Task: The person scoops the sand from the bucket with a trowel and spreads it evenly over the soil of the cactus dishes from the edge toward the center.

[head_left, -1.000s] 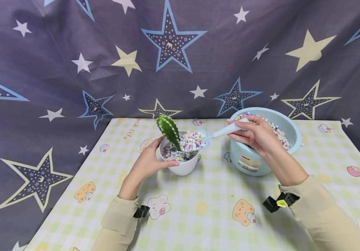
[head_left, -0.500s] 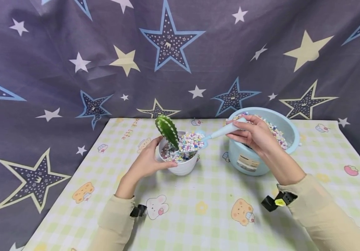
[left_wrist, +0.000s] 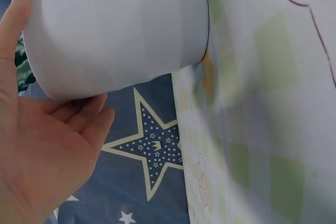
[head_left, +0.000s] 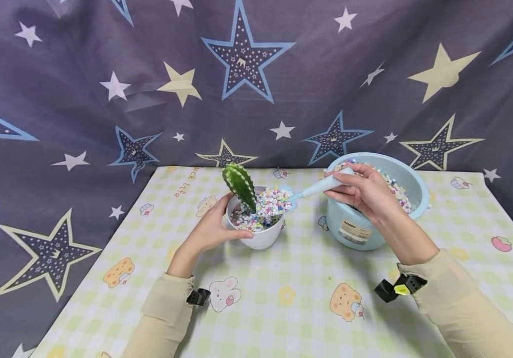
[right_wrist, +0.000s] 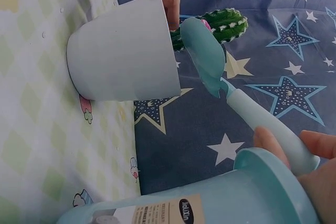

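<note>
My left hand (head_left: 212, 226) grips a white flower pot (head_left: 263, 241) by its upper side, thumb at the front and fingers round the far left. A green cactus (head_left: 239, 185) with pale spines leans leftward in it, among small multicoloured pebbles (head_left: 252, 222). Between thumb and fingers, my right hand (head_left: 366, 191) pinches the handle of a light blue garden scoop (head_left: 316, 189). Heaped with pastel pebbles (head_left: 275, 201), the scoop's blade lies over the pot's right rim, close beside the cactus. The right wrist view shows the blade's underside (right_wrist: 203, 51) above the pot's opening.
Below my right hand stands a light blue bucket (head_left: 341, 226) with a paper label, holding more coloured pebbles (head_left: 401, 196). A checked cloth (head_left: 265, 328) with cartoon prints covers the table. Behind its back edge hangs a dark curtain (head_left: 301, 79) patterned with stars.
</note>
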Motion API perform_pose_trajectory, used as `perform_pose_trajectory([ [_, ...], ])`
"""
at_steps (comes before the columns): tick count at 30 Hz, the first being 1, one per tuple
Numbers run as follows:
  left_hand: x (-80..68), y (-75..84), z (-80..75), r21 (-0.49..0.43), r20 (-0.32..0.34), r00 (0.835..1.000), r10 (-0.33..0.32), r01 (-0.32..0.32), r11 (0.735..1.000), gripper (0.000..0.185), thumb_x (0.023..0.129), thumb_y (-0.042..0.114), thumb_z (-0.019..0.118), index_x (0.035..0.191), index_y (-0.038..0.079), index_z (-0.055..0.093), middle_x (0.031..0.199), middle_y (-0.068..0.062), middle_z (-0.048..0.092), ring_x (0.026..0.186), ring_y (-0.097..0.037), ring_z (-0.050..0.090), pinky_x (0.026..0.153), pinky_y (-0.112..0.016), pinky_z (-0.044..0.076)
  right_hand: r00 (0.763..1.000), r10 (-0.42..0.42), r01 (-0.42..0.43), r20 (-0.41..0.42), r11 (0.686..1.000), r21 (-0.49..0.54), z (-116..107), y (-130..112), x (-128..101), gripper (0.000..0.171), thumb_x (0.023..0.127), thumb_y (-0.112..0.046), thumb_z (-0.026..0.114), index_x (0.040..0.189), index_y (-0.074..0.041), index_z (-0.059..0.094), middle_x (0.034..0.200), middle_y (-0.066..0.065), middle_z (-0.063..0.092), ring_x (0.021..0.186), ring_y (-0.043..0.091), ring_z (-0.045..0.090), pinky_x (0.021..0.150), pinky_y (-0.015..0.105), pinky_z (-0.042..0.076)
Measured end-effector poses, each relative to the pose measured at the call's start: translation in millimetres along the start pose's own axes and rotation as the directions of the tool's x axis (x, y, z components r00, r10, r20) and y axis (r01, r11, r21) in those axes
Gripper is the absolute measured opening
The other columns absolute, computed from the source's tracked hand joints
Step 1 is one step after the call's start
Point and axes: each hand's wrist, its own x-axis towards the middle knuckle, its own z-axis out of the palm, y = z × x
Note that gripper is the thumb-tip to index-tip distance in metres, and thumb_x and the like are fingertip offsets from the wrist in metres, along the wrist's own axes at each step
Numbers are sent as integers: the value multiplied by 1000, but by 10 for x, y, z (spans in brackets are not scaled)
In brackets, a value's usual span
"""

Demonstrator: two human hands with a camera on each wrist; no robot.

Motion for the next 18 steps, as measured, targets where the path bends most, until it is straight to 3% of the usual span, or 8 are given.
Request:
perform_pose_trajectory([
  [9,-45,46,31,17,-28,999,-38,39,999,125,67,52,89,159,7,18,164,-16,26,149,-38,30,123,-53,28,999,-29,29,17,1000,-8,14,-1,-33,27,96,0,61,110,-3,38,93,8,79,83,19,77,77,33,63],
  [18,-69,65,59,29,-65,997,-33,35,999,121,67,51,89,159,9,23,162,-17,31,148,-39,32,122,-57,27,998,-55,56,31,998,-31,44,20,-60,24,96,1,60,107,-4,40,92,8,78,82,19,77,78,34,63],
])
